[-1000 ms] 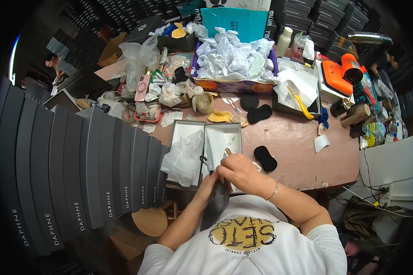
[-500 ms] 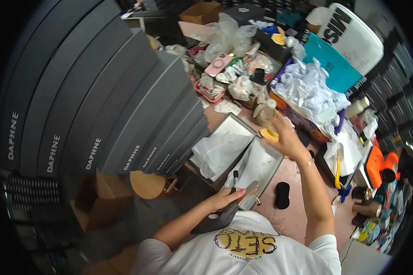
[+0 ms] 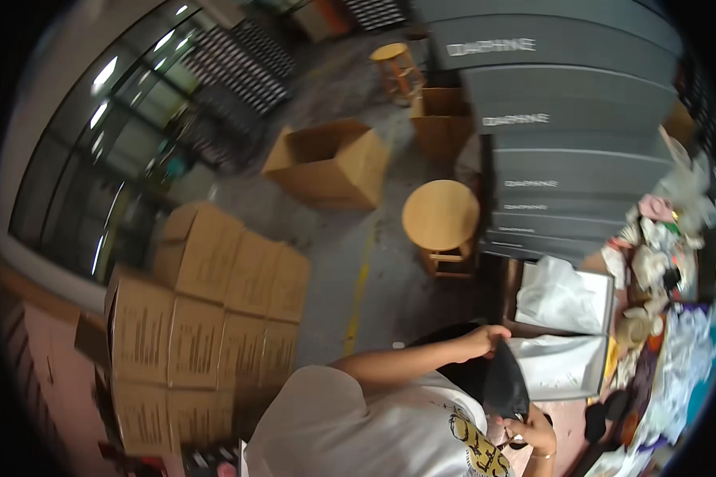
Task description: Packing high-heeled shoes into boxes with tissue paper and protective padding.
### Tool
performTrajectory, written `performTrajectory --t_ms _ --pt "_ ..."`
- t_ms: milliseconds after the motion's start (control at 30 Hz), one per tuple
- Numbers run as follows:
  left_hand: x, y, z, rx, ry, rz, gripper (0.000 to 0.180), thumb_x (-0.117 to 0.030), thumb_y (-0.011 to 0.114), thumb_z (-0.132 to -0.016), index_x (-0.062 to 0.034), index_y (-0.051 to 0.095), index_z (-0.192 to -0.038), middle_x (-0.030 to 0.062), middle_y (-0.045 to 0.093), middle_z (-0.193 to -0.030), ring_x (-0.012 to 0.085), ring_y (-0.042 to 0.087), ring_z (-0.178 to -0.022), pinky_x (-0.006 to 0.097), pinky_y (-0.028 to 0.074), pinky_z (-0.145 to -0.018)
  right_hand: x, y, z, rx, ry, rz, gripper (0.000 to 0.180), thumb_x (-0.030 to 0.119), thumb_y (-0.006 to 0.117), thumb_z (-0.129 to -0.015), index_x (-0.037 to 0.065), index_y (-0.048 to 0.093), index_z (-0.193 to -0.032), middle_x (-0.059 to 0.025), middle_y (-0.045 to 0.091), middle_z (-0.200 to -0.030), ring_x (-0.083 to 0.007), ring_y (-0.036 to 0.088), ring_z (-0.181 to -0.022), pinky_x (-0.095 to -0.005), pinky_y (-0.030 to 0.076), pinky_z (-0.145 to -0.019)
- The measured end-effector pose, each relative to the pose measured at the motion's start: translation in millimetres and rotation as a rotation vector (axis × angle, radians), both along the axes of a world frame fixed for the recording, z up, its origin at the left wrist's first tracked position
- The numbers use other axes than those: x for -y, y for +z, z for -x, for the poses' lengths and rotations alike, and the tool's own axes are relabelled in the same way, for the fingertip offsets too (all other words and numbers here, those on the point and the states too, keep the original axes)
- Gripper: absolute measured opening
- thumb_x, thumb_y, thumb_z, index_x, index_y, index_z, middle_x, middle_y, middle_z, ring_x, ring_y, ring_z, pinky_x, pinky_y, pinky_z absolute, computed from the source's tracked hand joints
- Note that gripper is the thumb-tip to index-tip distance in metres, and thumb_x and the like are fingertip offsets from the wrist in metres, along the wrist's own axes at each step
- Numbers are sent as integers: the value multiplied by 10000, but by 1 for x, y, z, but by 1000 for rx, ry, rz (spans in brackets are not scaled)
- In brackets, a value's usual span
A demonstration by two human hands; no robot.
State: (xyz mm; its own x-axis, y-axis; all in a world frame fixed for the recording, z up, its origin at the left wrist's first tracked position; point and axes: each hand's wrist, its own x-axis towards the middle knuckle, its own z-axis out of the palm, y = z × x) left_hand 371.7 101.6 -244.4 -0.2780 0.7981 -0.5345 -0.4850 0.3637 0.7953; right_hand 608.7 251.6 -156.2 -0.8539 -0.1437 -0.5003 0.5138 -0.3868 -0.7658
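A dark shoe (image 3: 507,380) is held in front of my chest, slightly blurred. My left hand (image 3: 485,342) is closed around its upper end. At the lower end, my right hand (image 3: 535,433) has its fingers bent against the shoe; a bracelet circles that wrist. Just beyond the hands lies an open shoebox (image 3: 610,298) with white tissue paper (image 3: 561,296) in one half. White paper also lines the half nearer to me. The shoe's opening and the right fingertips are partly hidden.
Stacked grey shoeboxes (image 3: 565,95) rise beyond the open box. A round wooden stool (image 3: 441,215) and open cartons (image 3: 326,163) stand on the floor to the left. Closed cartons (image 3: 207,318) are piled at the near left. Crumpled paper (image 3: 680,374) fills the right side.
The view has swung left, bringing the floor and cartons in. My right hand has come from above the table to the shoe. My left hand still holds the shoe.
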Motion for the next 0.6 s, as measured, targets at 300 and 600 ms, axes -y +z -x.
performTrajectory --t_ms 300,600 --pt "-21 46 49 -1255 -191 -38 390 -44 603 -730 -38 530 -1113 147 526 -1075 347 515 -1033 429 449 -860 13 10 12 37 -562 407 658 147 689 -731 -38 376 -1279 -198 587 -1042 -248 615 -795 -375 573 -674" --pt "-96 19 136 -1631 -668 -296 759 51 546 -750 -155 309 -1441 219 271 -1439 387 301 -1332 458 345 -1061 39 9 -12 -169 -1129 528 512 312 620 -787 -46 501 -1132 -181 594 -936 -208 573 -724 -330 495 -568"
